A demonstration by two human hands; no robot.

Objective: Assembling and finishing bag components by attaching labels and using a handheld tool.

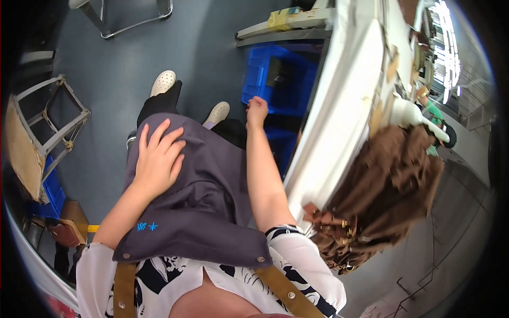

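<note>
My left hand (159, 159) lies flat with its fingers spread on the dark purple-grey apron (212, 241) over my lap. Held out in front of my right side, my right hand (257, 112) has its fingers curled in. Whatever is inside them, if anything, is hidden. This hand is nearest to a blue plastic bin (255, 74) under the bench. Whether it touches the bin I cannot tell.
A long white workbench (339, 111) runs along my right, with a pile of brown fabric pieces with straps and buckles (387, 185). Another blue bin (281, 146) sits below. On the left stands a metal-framed stool (58, 127); another metal frame (138, 18) is ahead.
</note>
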